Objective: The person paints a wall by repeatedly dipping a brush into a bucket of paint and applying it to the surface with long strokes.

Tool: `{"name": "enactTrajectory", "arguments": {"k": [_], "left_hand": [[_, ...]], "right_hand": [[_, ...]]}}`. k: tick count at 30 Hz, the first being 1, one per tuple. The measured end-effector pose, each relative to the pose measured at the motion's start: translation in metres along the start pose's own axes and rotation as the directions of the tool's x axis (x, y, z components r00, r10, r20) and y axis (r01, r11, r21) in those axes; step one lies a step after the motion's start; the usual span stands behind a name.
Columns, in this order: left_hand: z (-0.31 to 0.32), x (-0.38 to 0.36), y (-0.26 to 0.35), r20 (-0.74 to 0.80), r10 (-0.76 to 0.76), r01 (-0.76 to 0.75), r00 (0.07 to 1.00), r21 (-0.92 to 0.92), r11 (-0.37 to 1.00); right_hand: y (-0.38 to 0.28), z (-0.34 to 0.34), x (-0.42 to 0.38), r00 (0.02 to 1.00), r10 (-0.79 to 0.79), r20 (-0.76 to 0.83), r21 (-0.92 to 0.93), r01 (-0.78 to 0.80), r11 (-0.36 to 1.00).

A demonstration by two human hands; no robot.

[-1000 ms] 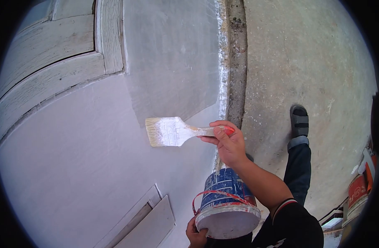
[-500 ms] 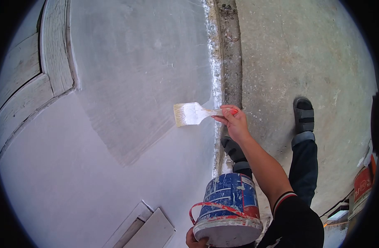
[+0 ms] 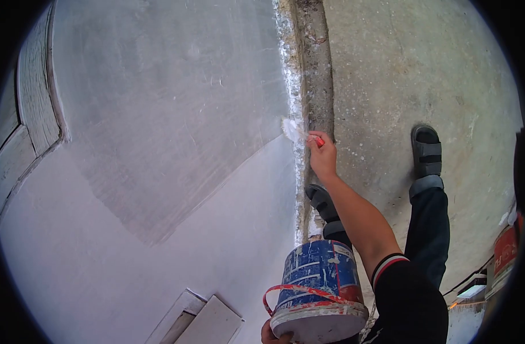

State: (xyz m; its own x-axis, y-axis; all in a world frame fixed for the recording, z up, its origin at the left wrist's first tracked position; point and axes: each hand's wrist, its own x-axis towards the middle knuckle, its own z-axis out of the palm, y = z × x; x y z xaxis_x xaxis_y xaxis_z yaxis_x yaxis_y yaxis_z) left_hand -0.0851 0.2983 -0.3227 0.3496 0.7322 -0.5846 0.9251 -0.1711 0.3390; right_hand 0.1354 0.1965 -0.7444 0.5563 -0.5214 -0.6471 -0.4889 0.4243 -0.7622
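My right hand (image 3: pixel 322 153) grips the red handle of a paintbrush (image 3: pixel 295 129), whose white-loaded bristles touch the bottom of the wall next to the floor edge. The wall (image 3: pixel 159 126) shows a grey bare patch above fresh white paint. My left hand (image 3: pixel 272 334) holds a blue paint bucket (image 3: pixel 317 281) with a red handle from underneath, at the lower middle; only its fingers show. Both my sandalled feet stand on the concrete floor.
A white wooden frame (image 3: pixel 36 103) runs along the left edge. A rough concrete strip (image 3: pixel 314 63) separates wall and floor (image 3: pixel 411 69). A white switch plate (image 3: pixel 205 321) sits low on the wall. Red paint cans (image 3: pixel 504 252) stand at the far right.
My right hand swept the brush rightwards across the wall to its edge by the floor, and the brush has turned end-on. The view shifted right; the bucket stays held.
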Motion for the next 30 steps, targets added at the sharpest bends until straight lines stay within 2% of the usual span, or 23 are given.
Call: {"name": "enactTrajectory", "arguments": {"k": [1, 3, 5, 8, 10, 11, 14, 15, 18, 20, 24, 27, 29, 30], "left_hand": [[-0.002, -0.001, 0.0, -0.005, 0.0, 0.0, 1.0, 0.014, 1.0], [0.0, -0.007, 0.011, -0.001, 0.034, -0.034, 0.999, 0.015, 0.999], [0.002, -0.013, 0.021, 0.02, 0.075, -0.075, 0.997, -0.014, 0.997], [-0.003, -0.024, 0.037, 0.068, 0.149, -0.143, 0.986, -0.092, 0.985], [-0.01, -0.035, 0.051, 0.091, 0.209, -0.195, 0.974, -0.142, 0.97], [-0.014, -0.043, 0.064, 0.127, 0.179, -0.161, 0.976, -0.14, 0.977], [-0.039, -0.05, 0.062, 0.2, 0.324, -0.271, 0.924, -0.252, 0.929], [-0.042, -0.057, 0.075, 0.188, 0.402, -0.357, 0.896, -0.233, 0.905], [-0.061, -0.068, 0.091, 0.198, 0.504, -0.428, 0.841, -0.328, 0.842], [-0.077, -0.08, 0.102, 0.226, 0.534, -0.423, 0.815, -0.398, 0.814], [-0.097, -0.099, 0.123, 0.192, 0.644, -0.518, 0.74, -0.447, 0.729], [-0.1, -0.107, 0.132, 0.143, 0.61, -0.481, 0.779, -0.488, 0.728], [-0.113, -0.136, 0.162, 0.206, 0.513, -0.353, 0.833, -0.515, 0.781], [-0.12, -0.143, 0.166, 0.212, 0.509, -0.342, 0.834, -0.527, 0.778]], "right_hand": [[-0.016, 0.004, -0.014, 0.997, -0.079, -0.01, -0.081, 0.078, 0.994], [-0.031, 0.008, -0.038, 0.999, 0.018, 0.039, -0.005, -0.018, 1.0], [-0.05, 0.001, -0.059, 0.987, 0.035, 0.157, 0.058, -0.045, 0.997], [-0.112, -0.02, -0.087, 0.951, 0.106, 0.29, 0.405, -0.222, 0.887], [-0.148, -0.043, -0.101, 0.927, 0.116, 0.356, 0.466, -0.284, 0.838], [-0.168, -0.057, -0.11, 0.911, 0.119, 0.394, 0.491, -0.318, 0.811], [-0.232, -0.105, -0.138, 0.893, 0.107, 0.437, 0.402, -0.301, 0.865], [-0.256, -0.122, -0.148, 0.884, 0.111, 0.454, 0.387, -0.308, 0.869], [-0.335, -0.178, -0.183, 0.859, 0.109, 0.5, 0.359, -0.321, 0.877], [-0.39, -0.21, -0.206, 0.833, 0.086, 0.546, 0.37, -0.332, 0.868], [-0.492, -0.257, -0.264, 0.821, -0.02, 0.57, 0.385, -0.246, 0.889], [-0.54, -0.273, -0.314, 0.805, -0.093, 0.586, 0.401, -0.188, 0.897], [-0.568, -0.275, -0.335, 0.78, -0.141, 0.61, 0.404, -0.153, 0.902], [-0.579, -0.274, -0.348, 0.775, -0.162, 0.61, 0.38, -0.107, 0.919]]}}
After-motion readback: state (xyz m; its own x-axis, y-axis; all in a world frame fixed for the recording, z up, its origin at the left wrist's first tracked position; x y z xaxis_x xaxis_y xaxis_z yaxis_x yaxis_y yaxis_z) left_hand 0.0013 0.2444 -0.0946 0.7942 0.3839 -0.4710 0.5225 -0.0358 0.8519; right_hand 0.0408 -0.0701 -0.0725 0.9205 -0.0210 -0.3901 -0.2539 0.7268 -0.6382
